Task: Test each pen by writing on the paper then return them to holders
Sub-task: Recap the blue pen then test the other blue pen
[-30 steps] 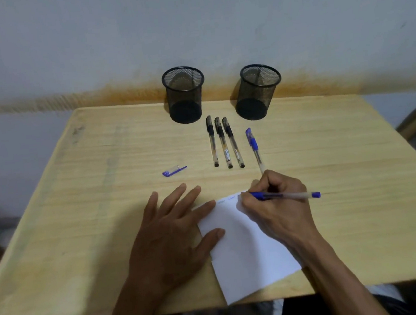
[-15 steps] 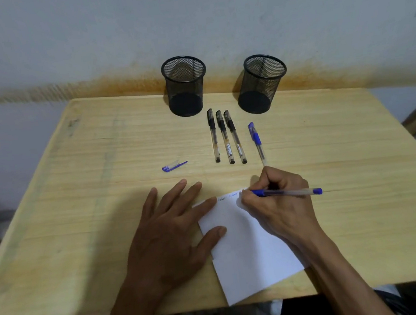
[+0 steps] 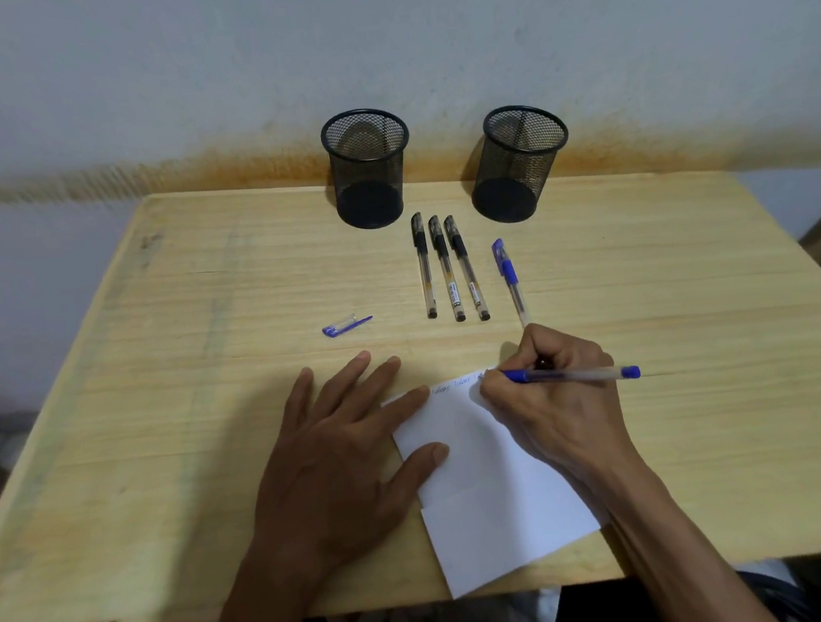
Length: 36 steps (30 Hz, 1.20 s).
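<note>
We write on the paper (image 3: 491, 515) with a blue pen (image 3: 575, 374).

The nib is hidden behind our right hand (image 3: 555, 407), whose fingers pinch the pen; the faint blue words on the sheet's top edge are too small to read. From the left: a loose blue cap (image 3: 345, 325) lies on the pale wooden table (image 3: 158, 438); our left hand (image 3: 333, 465) lies flat, fingers spread, pinning the sheet. Three black pens (image 3: 447, 267) lie side by side, a capped blue one (image 3: 509, 277) just right. Behind stand two black mesh holders (image 3: 367, 168), round and see-through.
</note>
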{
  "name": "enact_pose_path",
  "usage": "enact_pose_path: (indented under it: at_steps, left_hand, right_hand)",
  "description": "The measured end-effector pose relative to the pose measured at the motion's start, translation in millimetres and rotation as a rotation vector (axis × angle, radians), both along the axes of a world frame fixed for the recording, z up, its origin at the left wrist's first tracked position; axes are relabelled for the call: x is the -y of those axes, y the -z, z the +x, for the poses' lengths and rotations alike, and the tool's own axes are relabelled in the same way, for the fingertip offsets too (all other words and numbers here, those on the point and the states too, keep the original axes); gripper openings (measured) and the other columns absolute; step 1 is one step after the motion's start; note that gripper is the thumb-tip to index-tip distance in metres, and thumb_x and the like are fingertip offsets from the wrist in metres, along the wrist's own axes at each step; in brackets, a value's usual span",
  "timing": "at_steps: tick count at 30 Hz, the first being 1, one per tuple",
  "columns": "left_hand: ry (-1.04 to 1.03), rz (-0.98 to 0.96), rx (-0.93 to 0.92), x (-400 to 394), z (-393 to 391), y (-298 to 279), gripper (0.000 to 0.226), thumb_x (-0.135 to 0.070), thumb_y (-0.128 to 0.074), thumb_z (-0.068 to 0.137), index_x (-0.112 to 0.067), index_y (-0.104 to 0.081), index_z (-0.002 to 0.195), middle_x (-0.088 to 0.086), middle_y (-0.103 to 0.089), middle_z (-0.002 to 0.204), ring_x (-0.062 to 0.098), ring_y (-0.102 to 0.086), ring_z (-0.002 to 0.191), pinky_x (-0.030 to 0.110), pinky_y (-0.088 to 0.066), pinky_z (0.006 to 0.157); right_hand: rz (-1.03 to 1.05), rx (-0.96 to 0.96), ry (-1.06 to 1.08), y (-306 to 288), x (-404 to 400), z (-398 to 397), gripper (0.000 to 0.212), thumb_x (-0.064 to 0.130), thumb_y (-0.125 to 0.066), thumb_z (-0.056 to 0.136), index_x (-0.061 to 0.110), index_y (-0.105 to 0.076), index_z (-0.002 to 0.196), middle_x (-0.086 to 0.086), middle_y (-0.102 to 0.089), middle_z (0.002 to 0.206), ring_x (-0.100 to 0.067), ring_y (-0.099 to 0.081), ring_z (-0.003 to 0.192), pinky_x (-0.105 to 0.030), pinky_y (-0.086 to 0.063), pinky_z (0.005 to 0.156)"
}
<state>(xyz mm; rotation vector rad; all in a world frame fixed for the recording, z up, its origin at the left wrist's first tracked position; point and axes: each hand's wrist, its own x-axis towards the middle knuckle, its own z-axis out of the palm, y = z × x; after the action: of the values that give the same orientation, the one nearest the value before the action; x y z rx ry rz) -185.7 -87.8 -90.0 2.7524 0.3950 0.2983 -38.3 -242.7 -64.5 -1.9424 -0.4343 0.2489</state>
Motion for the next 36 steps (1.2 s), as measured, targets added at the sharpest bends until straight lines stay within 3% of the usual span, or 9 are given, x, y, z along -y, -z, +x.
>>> enact_pose_path:
  at_steps: [3,10,15,19,24,27,31,36]
  left_hand:
    - [-0.003,-0.002,-0.002,0.7,0.2,-0.6,0.058,-0.072,-0.037,0.089,-0.04,-0.058,0.134,-0.011,-0.045,0.153,0.012,-0.033,0.146,0.056,-0.025,0.118]
    - [-0.002,-0.014,0.009,0.6,-0.2,0.7,0.057,-0.071,-0.041,0.089,-0.04,-0.058,0.134,-0.011,-0.045,0.153,0.011,-0.032,0.147,0.056,-0.024,0.118]
    - [-0.005,-0.019,0.013,0.5,0.4,0.6,0.057,-0.071,-0.04,0.089,-0.04,-0.058,0.134,-0.011,-0.045,0.153,0.011,-0.032,0.147,0.055,-0.023,0.118]
    - [-0.004,-0.009,0.001,0.7,0.4,0.1,0.057,-0.071,-0.039,0.089,-0.04,-0.058,0.134,-0.011,-0.044,0.153,0.011,-0.032,0.147,0.055,-0.023,0.118]
    - [-0.005,-0.021,0.001,0.4,0.1,0.8,0.058,-0.072,-0.038,0.089,-0.041,-0.057,0.135,-0.012,-0.043,0.154,0.01,-0.03,0.147,0.055,-0.023,0.119]
    - [-0.005,-0.013,0.007,0.8,0.3,1.0,0.058,-0.072,-0.038,0.089,-0.041,-0.057,0.135,-0.012,-0.043,0.154,0.01,-0.031,0.147,0.055,-0.023,0.118]
    - [-0.002,-0.025,0.012,-0.1,-0.2,1.3,0.058,-0.072,-0.038,0.089,-0.041,-0.057,0.135,-0.012,-0.043,0.154,0.011,-0.03,0.148,0.056,-0.023,0.118]
    - [0.001,-0.014,0.009,-0.6,0.2,2.8,0.058,-0.072,-0.038,0.09,-0.041,-0.056,0.135,-0.012,-0.042,0.154,0.01,-0.03,0.148,0.056,-0.023,0.118]
  right_hand:
    - [0.054,-0.071,0.02,-1.5,0.7,-0.4,0.021,-0.003,-0.073,0.07,0.001,-0.053,0.064,-0.022,-0.062,0.062,-0.02,-0.053,0.053,-0.041,-0.049,0.05]
    - [0.007,-0.015,0.016,-5.7,0.9,-2.9,0.021,-0.005,-0.073,0.069,-0.005,-0.053,0.065,-0.022,-0.061,0.061,-0.018,-0.051,0.053,-0.037,-0.046,0.048]
    - [-0.005,0.009,0.014,-5.8,1.8,-3.0,0.021,-0.003,-0.073,0.07,-0.003,-0.053,0.064,-0.019,-0.062,0.059,-0.02,-0.054,0.053,-0.043,-0.049,0.049]
    - [0.009,0.002,0.038,-7.8,0.6,-4.1,0.019,-0.005,-0.073,0.07,-0.006,-0.054,0.066,-0.022,-0.064,0.062,-0.013,-0.055,0.05,-0.027,-0.047,0.047]
    - [0.01,0.001,0.033,-9.0,0.1,-4.9,0.019,-0.007,-0.073,0.071,-0.008,-0.054,0.067,-0.021,-0.063,0.062,-0.006,-0.052,0.046,-0.022,-0.044,0.045]
    - [0.013,0.01,0.03,-6.4,0.4,-3.7,0.02,-0.007,-0.073,0.07,-0.008,-0.054,0.066,-0.023,-0.062,0.061,-0.007,-0.051,0.047,-0.024,-0.043,0.044]
    - [0.041,-0.004,0.041,-4.2,1.0,-3.9,0.021,-0.006,-0.073,0.069,-0.003,-0.053,0.064,-0.02,-0.061,0.059,-0.012,-0.053,0.048,-0.037,-0.046,0.046]
    - [0.052,0.02,0.024,-5.0,0.4,-3.9,0.021,-0.008,-0.071,0.071,-0.008,-0.051,0.066,-0.019,-0.059,0.058,-0.002,-0.05,0.044,-0.019,-0.041,0.044]
